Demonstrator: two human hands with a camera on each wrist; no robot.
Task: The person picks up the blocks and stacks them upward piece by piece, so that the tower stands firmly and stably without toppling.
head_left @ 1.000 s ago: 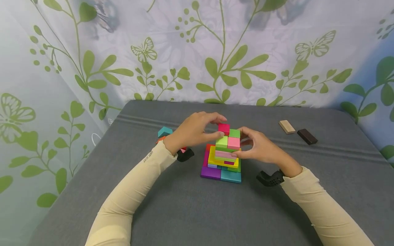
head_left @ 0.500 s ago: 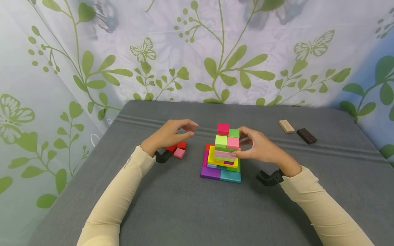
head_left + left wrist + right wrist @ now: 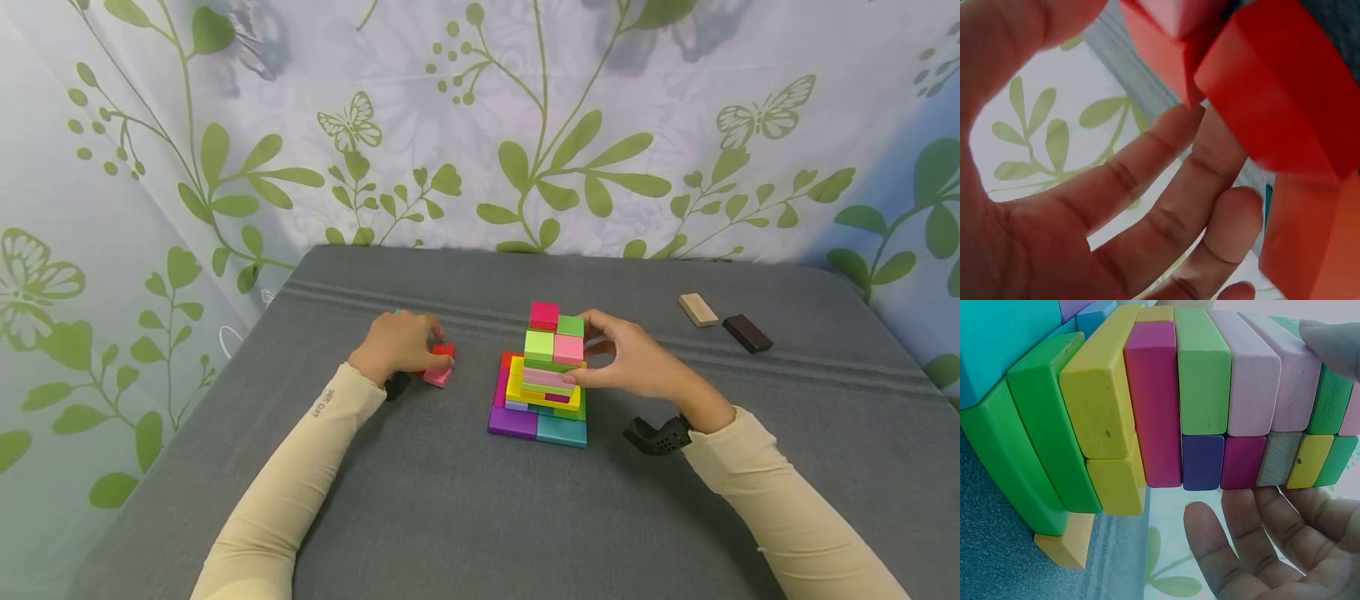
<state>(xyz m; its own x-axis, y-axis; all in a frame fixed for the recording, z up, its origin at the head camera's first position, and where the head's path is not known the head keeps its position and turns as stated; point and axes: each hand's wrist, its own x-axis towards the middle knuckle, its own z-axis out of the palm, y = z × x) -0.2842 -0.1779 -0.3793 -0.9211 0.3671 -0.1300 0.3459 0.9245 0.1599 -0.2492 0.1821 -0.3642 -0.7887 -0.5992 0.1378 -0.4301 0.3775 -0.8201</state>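
Observation:
A tower of coloured wooden blocks (image 3: 555,348) rises from a wider stepped base (image 3: 513,421), with a single red block (image 3: 544,315) on top at the back left. My right hand (image 3: 626,354) steadies the tower from its right side, thumb (image 3: 1335,347) on the front and fingers behind. Over to the left, my left hand (image 3: 401,342) reaches over a small group of loose blocks. Its fingertips are at a red block (image 3: 1285,87), beside a pink block (image 3: 437,377) and an orange block (image 3: 1304,231). The hand covers part of the group in the head view.
A pale wooden block (image 3: 698,309) and a dark brown block (image 3: 747,332) lie at the back right of the grey cloth-covered table (image 3: 450,517). A leaf-patterned curtain (image 3: 420,125) hangs behind the table and along its left side.
My left hand has left the top of the tower, moved left and come down to the loose blocks. The red block stays on top. My right hand keeps its hold on the tower.

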